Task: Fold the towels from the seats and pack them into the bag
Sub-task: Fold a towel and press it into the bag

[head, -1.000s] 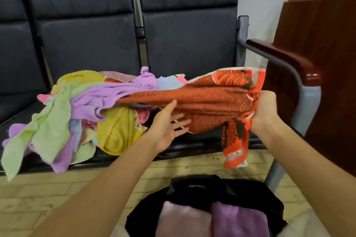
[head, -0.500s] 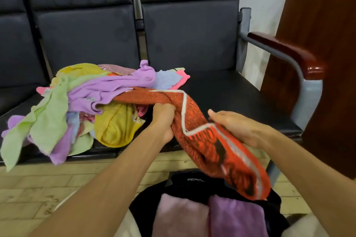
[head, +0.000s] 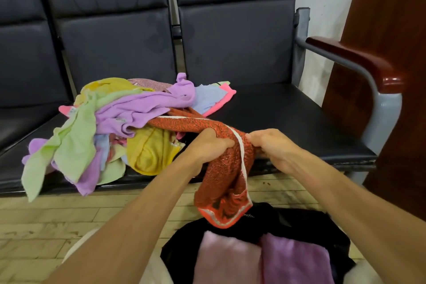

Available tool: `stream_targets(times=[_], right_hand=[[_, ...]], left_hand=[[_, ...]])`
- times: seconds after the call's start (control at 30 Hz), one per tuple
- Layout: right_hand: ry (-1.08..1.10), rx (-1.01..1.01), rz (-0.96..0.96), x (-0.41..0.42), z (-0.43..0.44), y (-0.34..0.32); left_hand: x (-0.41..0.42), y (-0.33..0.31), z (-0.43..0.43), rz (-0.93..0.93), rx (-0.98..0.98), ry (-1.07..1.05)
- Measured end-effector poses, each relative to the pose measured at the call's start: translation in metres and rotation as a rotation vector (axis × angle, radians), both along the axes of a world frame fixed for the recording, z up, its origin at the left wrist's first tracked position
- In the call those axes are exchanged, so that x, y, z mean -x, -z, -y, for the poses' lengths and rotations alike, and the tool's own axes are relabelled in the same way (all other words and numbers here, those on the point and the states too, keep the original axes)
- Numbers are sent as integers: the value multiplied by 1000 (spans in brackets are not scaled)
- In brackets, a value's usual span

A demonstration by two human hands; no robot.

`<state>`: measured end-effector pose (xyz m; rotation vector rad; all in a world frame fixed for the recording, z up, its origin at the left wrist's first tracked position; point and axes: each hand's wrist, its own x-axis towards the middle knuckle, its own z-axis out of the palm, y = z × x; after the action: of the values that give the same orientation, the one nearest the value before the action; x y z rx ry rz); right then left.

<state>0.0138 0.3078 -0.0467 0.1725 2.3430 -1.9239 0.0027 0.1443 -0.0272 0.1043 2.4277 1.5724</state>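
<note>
Both hands hold the orange towel point(head: 227, 159) near the front edge of the seats: the left hand point(head: 208, 144) has its fingers curled round the bunched cloth, and the right hand point(head: 273, 145) pinches it just beside, at the white border stripe. Each grip is closed on the towel, the two hands almost touching. From the hands, one end of the orange towel runs left and far into the pile of towels point(head: 110, 127), lying under a purple one; the other end hangs down over the seat edge, its patterned corner reaching just above the black bag point(head: 299, 221).

That bag sits open on the floor at the near edge of the view, between the forearms. Inside it lie a pink folded towel point(head: 228, 258) on the left and a purple folded towel point(head: 297, 260) on the right, side by side and touching.

Green, purple, yellow, blue and pink cloths make up the loose pile, which rests on the middle dark seat point(head: 276, 110) of the row and spills over its front edge at the left. A wooden armrest point(head: 359, 62) on a grey metal frame ends the row on the right, with a brown wooden panel point(head: 391, 30) beyond it.
</note>
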Motion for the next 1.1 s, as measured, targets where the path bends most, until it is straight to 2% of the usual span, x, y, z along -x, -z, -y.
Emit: stream_targets(times=[0.07,0.2,0.27,0.37,0.47,0.6,0.7,0.8,0.9,1.0,1.1], right_hand=[[82,96,-84,-3,2,-10],[211,577,-279,-8,-24,-56],[259,683,-287,-17,-44,-72],[316,662,-118,-32,-54,-63],[253,584,25,-39,-50,-52],[94,409,22,-42,-50,-42],[-3,332,68,-47,-53,-33],[3,359,54,-47,-50,-31],[69,401,9,-47,-46,-29],[11,372,-39,-48,-41,-28],[-37,352,-73,-52,-34,-27]], left_hand=[[0,-1,-1,-1,-106,-51],[3,-1,-4,70,-327,-87],[2,-4,-5,123,-432,-92],[-1,-4,-9,211,-542,-74],[-8,-2,-19,289,-540,6],[-19,3,-29,367,-519,146],[-23,8,-34,395,-519,177],[-29,14,-40,377,-554,128],[-37,25,-42,392,-486,75],[-44,28,-41,458,-425,100],[-49,28,-39,353,-428,88]])
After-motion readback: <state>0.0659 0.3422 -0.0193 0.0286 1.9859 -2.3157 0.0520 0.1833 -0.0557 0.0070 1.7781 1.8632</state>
